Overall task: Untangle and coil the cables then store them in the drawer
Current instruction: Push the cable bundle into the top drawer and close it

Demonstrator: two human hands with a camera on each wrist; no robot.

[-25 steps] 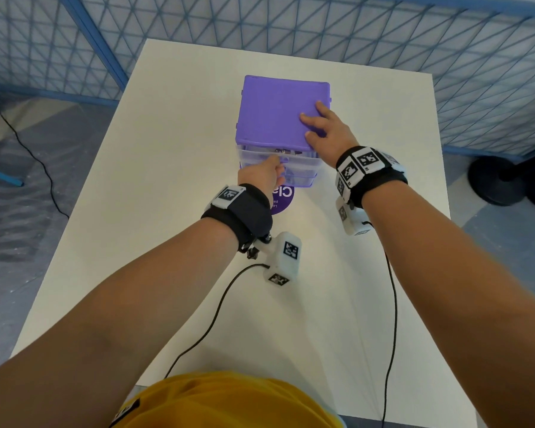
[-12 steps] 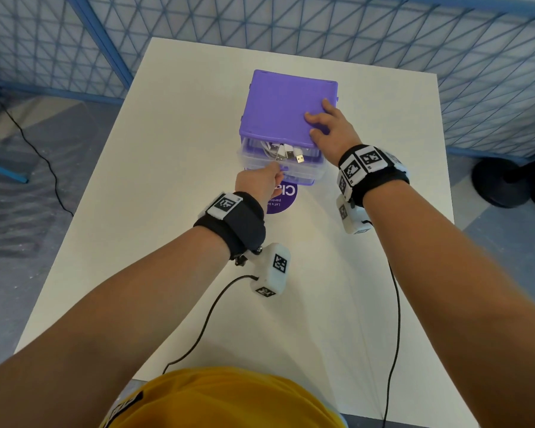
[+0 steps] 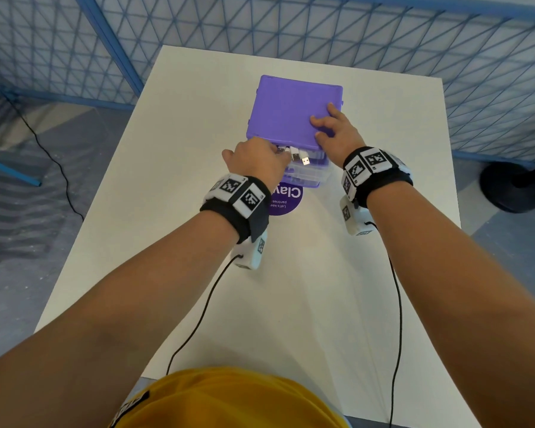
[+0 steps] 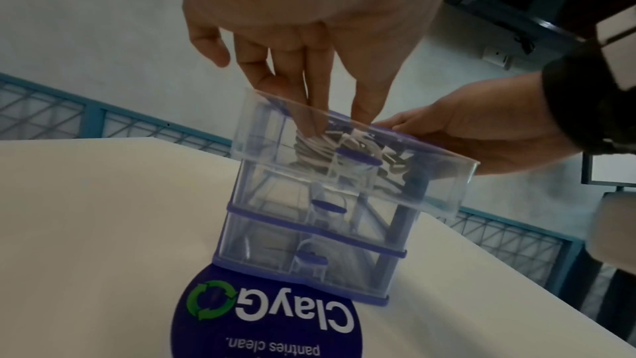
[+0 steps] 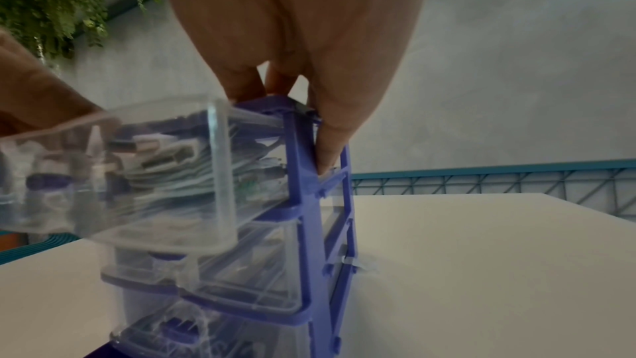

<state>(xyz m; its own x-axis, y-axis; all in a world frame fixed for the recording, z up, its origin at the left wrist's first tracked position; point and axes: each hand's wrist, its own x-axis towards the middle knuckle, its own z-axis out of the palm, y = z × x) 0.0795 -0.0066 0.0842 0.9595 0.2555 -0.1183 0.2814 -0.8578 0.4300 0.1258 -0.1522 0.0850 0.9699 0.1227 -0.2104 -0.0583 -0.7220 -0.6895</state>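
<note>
White table (image 3: 173, 168), blue mesh behind. Your right hand (image 3: 337, 131) braces the light drawer unit (image 3: 294, 109); left hand (image 3: 257, 159), fingers extended, reaches into the open top drawer (image 4: 347, 162) onto limp, springy cables (image 4: 316, 146). Gather them by the bundle.

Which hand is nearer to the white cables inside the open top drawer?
Left. The left hand reaches into the top drawer, its fingers touching the white cables. The right hand rests on the purple lid, above them.

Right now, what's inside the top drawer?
The top drawer holds coiled white cables with USB plugs; the left hand reaches in. The drawer's back part is hidden under the purple top.
</note>
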